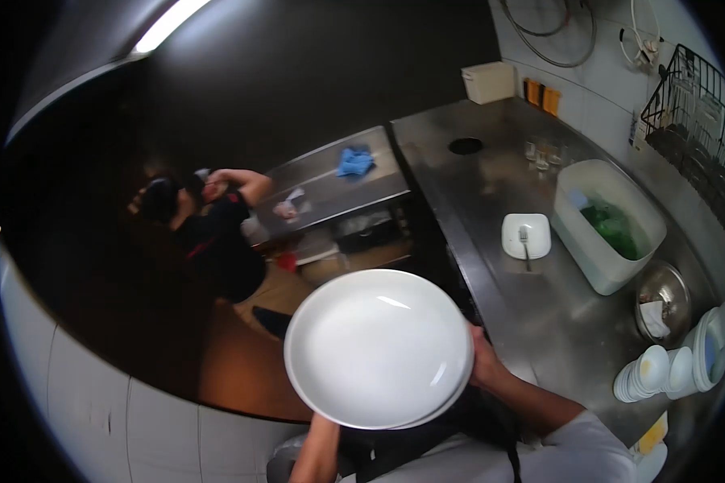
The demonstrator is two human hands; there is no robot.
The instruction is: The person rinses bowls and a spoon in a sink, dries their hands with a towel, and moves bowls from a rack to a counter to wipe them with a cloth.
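A large round white plate (379, 348) is held up in front of my body, with a second rim just showing under its lower right edge, so it may be a stack. My right hand (483, 360) grips its right edge, the fingers hidden beneath. At the lower left edge my left hand (322, 435) holds the rim from below, its fingers also out of sight. The plate's top surface is bare and reflects the light.
On the steel counter (491, 185) stand a square white dish (526, 236) with a fork, a tub (576, 233) of green liquid, small glasses (542, 159), a metal bowl (675, 294) and stacked bowls (632, 382). A person (225, 241) stands at left by a lower table (322, 193) with a blue cloth (354, 161).
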